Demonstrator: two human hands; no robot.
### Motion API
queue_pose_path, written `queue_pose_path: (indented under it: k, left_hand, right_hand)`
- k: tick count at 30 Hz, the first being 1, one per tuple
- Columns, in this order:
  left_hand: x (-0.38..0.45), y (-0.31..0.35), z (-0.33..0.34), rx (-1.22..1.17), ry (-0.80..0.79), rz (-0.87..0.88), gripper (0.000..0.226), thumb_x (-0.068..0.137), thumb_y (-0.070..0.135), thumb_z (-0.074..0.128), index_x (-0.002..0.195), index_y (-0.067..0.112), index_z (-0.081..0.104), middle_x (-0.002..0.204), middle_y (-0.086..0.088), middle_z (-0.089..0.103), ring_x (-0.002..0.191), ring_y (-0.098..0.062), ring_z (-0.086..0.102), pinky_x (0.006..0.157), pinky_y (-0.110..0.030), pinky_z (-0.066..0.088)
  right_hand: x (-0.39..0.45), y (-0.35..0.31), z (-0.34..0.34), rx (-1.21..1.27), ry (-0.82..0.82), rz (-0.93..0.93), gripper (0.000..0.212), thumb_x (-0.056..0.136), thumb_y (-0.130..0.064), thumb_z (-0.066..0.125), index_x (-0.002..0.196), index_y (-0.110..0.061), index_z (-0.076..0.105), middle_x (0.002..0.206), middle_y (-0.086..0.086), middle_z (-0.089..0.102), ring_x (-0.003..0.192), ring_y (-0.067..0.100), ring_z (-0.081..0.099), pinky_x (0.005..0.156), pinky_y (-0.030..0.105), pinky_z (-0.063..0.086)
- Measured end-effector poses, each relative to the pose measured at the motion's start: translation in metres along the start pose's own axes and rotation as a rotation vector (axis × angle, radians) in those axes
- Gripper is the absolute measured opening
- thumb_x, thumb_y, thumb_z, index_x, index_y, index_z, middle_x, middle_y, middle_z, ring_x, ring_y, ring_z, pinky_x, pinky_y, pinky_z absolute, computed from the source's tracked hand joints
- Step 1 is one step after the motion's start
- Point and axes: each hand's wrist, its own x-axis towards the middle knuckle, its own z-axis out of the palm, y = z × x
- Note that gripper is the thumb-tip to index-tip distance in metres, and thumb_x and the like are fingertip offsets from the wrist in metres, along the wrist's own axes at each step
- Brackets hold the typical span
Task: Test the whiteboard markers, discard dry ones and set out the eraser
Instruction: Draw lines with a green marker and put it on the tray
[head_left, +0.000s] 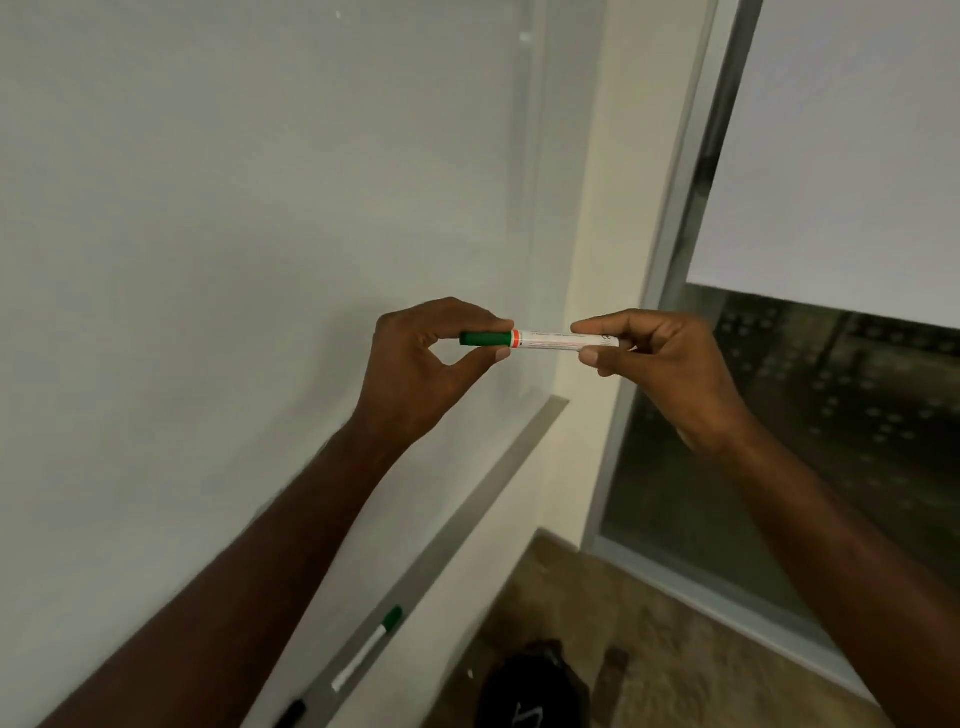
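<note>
I hold a white marker (550, 340) with a green cap level in front of the whiteboard (234, 234). My left hand (421, 374) pinches the green cap (485, 339) between thumb and fingers. My right hand (660, 364) pinches the white barrel's other end. The cap sits on the marker. On the board's tray (467, 525) lies a second green-capped marker (366, 649), and a black marker (291, 714) lies lower left, partly cut off by the frame. No eraser is in view.
A cream wall strip (597, 312) and a window frame (670, 260) with a lowered blind stand right of the board. A dark bag-like object (535, 686) lies on the patterned floor (675, 649) below the tray.
</note>
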Motion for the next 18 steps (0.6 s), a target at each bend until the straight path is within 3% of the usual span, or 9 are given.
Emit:
queue_pose_path:
  k: [3, 8, 10, 14, 18]
  left_hand:
    - [-0.023, -0.028, 0.033, -0.002, -0.075, -0.049, 0.019, 0.082, 0.013, 0.083, 0.100, 0.009, 0.079, 0.095, 0.000, 0.077, 0.086, -0.013, 0.071, 0.082, -0.028, 0.056]
    - [-0.071, -0.068, 0.084, -0.004, -0.162, -0.265, 0.023, 0.081, 0.019, 0.083, 0.103, 0.021, 0.079, 0.100, 0.010, 0.077, 0.092, -0.003, 0.072, 0.085, -0.033, 0.058]
    - [-0.090, -0.083, 0.103, -0.034, -0.204, -0.346, 0.023, 0.081, 0.018, 0.082, 0.104, 0.024, 0.080, 0.103, 0.013, 0.076, 0.097, 0.000, 0.071, 0.088, -0.034, 0.058]
    - [-0.128, -0.113, 0.137, -0.010, -0.339, -0.395, 0.024, 0.083, 0.018, 0.081, 0.106, 0.022, 0.079, 0.108, 0.009, 0.076, 0.100, -0.003, 0.072, 0.095, -0.035, 0.056]
    - [-0.178, -0.144, 0.168, 0.104, -0.460, -0.396, 0.028, 0.081, 0.020, 0.082, 0.109, 0.022, 0.078, 0.108, 0.003, 0.076, 0.092, -0.012, 0.075, 0.083, -0.038, 0.061]
  right_hand:
    - [-0.012, 0.049, -0.004, -0.025, -0.021, 0.090, 0.027, 0.079, -0.008, 0.081, 0.102, -0.021, 0.079, 0.084, 0.012, 0.075, 0.071, 0.023, 0.059, 0.077, 0.041, 0.054]
    - [-0.034, 0.125, -0.004, -0.123, -0.058, 0.191, 0.024, 0.079, -0.007, 0.082, 0.101, -0.015, 0.080, 0.089, 0.008, 0.076, 0.079, 0.039, 0.065, 0.077, 0.049, 0.056]
    - [-0.043, 0.151, -0.003, -0.219, -0.094, 0.230, 0.023, 0.080, -0.008, 0.081, 0.102, -0.016, 0.079, 0.091, 0.005, 0.078, 0.078, 0.028, 0.070, 0.078, 0.046, 0.059]
    - [-0.067, 0.198, 0.001, -0.540, -0.332, 0.177, 0.018, 0.091, -0.017, 0.072, 0.108, -0.020, 0.078, 0.101, 0.000, 0.078, 0.084, 0.012, 0.071, 0.084, 0.034, 0.059]
    - [-0.090, 0.247, 0.011, -0.732, -0.482, 0.247, 0.023, 0.100, -0.026, 0.058, 0.117, -0.023, 0.073, 0.108, 0.002, 0.076, 0.092, 0.015, 0.069, 0.088, 0.034, 0.057]
